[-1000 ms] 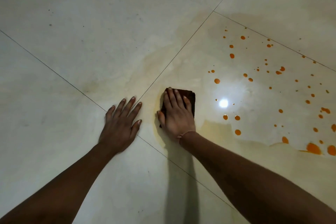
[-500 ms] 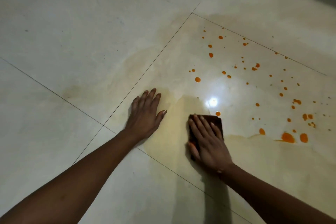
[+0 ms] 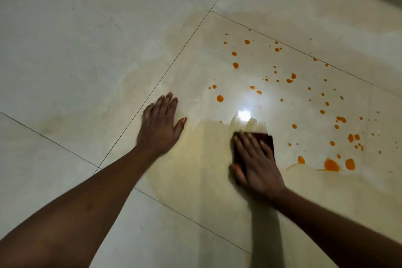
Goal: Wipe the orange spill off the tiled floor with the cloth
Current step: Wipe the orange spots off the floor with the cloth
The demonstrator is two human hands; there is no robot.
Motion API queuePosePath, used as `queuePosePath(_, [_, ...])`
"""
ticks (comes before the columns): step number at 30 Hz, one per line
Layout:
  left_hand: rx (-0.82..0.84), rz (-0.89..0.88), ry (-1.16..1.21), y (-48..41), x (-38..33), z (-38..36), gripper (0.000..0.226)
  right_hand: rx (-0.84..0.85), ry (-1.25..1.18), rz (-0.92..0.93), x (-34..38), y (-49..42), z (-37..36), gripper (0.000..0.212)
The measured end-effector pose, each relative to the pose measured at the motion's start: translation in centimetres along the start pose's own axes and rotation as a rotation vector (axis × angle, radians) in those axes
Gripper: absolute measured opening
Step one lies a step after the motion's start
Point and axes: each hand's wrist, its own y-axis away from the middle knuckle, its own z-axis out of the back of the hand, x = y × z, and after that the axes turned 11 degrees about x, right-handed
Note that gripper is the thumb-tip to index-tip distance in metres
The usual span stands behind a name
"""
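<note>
Spill (image 3: 294, 126) of orange droplets beside dark cloth (image 3: 268, 144)

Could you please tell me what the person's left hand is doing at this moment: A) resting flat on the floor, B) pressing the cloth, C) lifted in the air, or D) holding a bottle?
A: the left hand lies flat, fingers straight, on the tiled floor, while the right hand presses the dark cloth.

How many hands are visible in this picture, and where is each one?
2. The left hand lies flat on the tiled floor; the right hand presses the dark cloth down near the orange drops. None seems hidden.
</note>
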Motion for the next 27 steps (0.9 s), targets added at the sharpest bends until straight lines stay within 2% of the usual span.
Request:
queuePosePath(2, [-0.021, 0.002, -0.005, 0.0, 0.1, 0.0, 0.060, -0.057, -0.053, -0.158, 1.6, -6.5, 1.6, 0.073])
queuePosePath(4, [-0.031, -0.007, -0.004, -0.3, 0.2, -0.1, 0.057, -0.078, -0.076, -0.180, 4.1, -9.5, 2.0, 0.075])
queuePosePath(8, [-0.027, -0.014, -0.008, -0.1, 0.1, 0.1, 0.055, 0.025, 0.076, 0.168, 4.5, -1.1, -0.6, 0.074])
queuePosePath(10, [-0.015, -0.005, -0.013, -0.2, 0.2, 0.1, 0.054, 0.013, 0.057, 0.194, 1.4, 0.5, -0.3, 0.074])
queuePosePath(11, [-0.011, -0.001, -0.014, -0.2, 0.2, 0.0, 0.054, -0.010, 0.047, 0.137, -0.2, -0.9, 0.2, 0.074])
queuePosePath(14, [-0.025, 0.004, -0.027, -0.3, 0.3, -0.2, 0.053, -0.066, -0.063, -0.182, -1.0, -10.5, 3.7, 0.075])
queuePosePath(16, [-0.034, 0.000, -0.019, -0.3, 0.3, -0.3, 0.053, -0.068, -0.113, -0.248, 1.8, -16.0, 5.3, 0.078])
queuePosePath(17, [-0.034, -0.005, -0.011, -0.3, 0.3, -0.3, 0.052, -0.051, -0.101, -0.195, 3.6, -16.9, 5.2, 0.079])
queuePosePath(19, [-0.035, -0.008, -0.003, -0.2, 0.2, -0.1, 0.052, 0.015, -0.013, 0.048, 5.9, -14.2, 3.9, 0.078])
queuePosePath(21, [-0.025, -0.004, -0.004, -0.1, 0.2, 0.1, 0.052, 0.065, 0.061, 0.240, 4.9, -8.2, 2.2, 0.076])
queuePosePath(23, [-0.006, 0.001, -0.009, -0.1, 0.2, 0.2, 0.053, 0.043, 0.057, 0.295, 2.0, -5.9, 2.2, 0.075])
queuePosePath(24, [-0.004, 0.005, -0.012, -0.1, 0.2, 0.1, 0.052, 0.020, 0.050, 0.257, 0.8, -7.0, 2.6, 0.075])
queuePosePath(27, [-0.015, 0.003, -0.009, -0.2, 0.3, -0.1, 0.052, -0.029, -0.036, -0.035, 2.1, -15.0, 5.1, 0.079])
